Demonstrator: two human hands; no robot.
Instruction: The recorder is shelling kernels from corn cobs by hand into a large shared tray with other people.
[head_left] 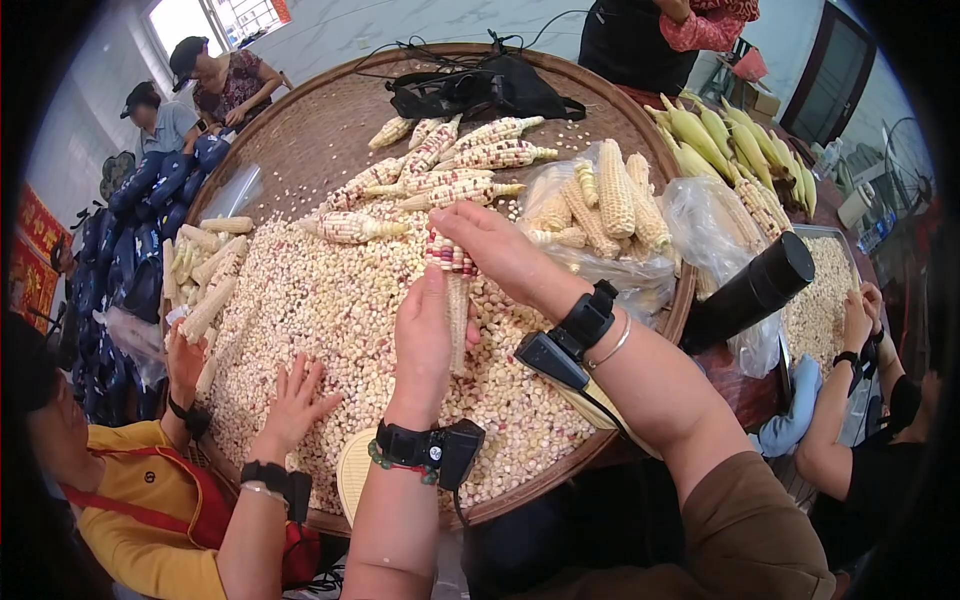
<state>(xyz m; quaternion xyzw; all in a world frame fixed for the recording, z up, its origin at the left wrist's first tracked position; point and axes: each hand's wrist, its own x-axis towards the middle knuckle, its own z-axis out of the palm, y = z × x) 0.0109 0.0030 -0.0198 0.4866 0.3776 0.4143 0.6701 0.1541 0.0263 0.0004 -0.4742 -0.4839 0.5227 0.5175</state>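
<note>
Both my hands are closed round one corn cob (457,315), held roughly upright over the loose kernels. Its upper end still carries red and white kernels, while the lower length is stripped pale and bare. My left hand (425,322) grips it from the left with the thumb against the cob. From the upper right, my right hand (488,245) wraps over the kernelled end; some of its fingers are hidden. Below spreads a thick layer of loose kernels (310,280), white, yellow and dark red. Just beyond lie several speckled cobs (430,180) with kernels on.
A wide round woven tray (320,110) bears everything, with a black bag (490,85) at its far side. Bare cobs (205,270) lie left, others on plastic (600,205) right. A black cylinder (750,290) stands right of the tray. A co-worker's hand (295,400) rests on the kernels.
</note>
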